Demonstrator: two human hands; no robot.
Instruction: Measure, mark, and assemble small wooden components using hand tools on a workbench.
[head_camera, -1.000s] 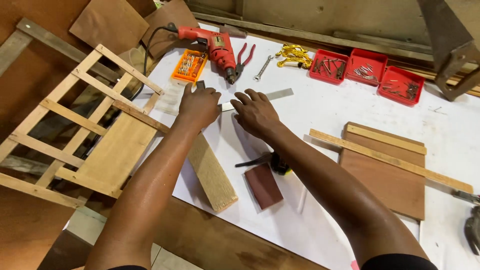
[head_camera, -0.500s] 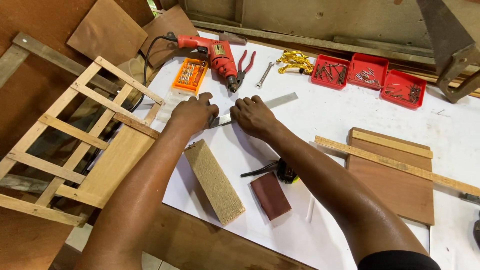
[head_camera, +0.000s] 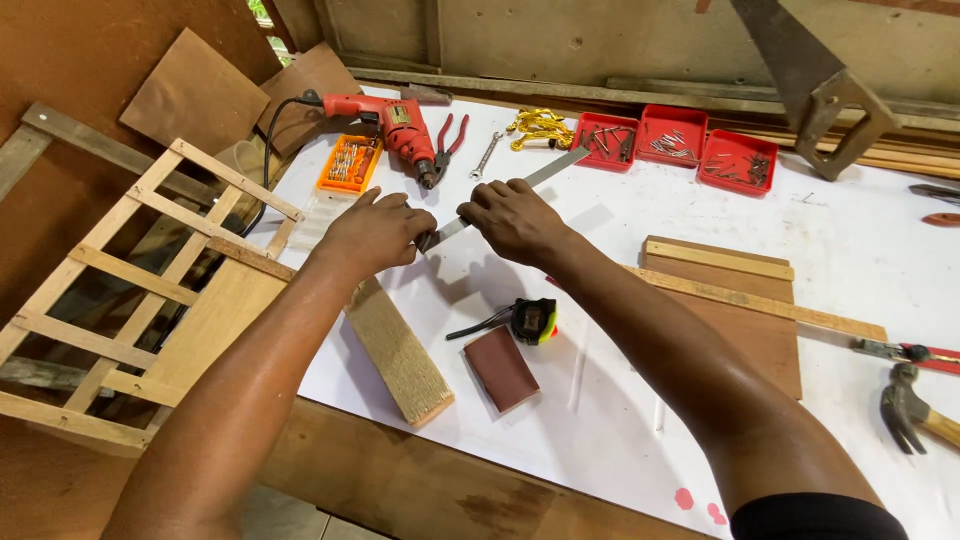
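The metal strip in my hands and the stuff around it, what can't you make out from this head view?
- Metal strip: its middle is hidden under the right hand and its near end under the left hand, so the grip is unclear.
- Red trays: contents too small to tell apart.
- Hammer: handle cut off by the right edge.
- Handsaw: blade cut off by the top edge.
- Wooden block: far end covered by the left hand.
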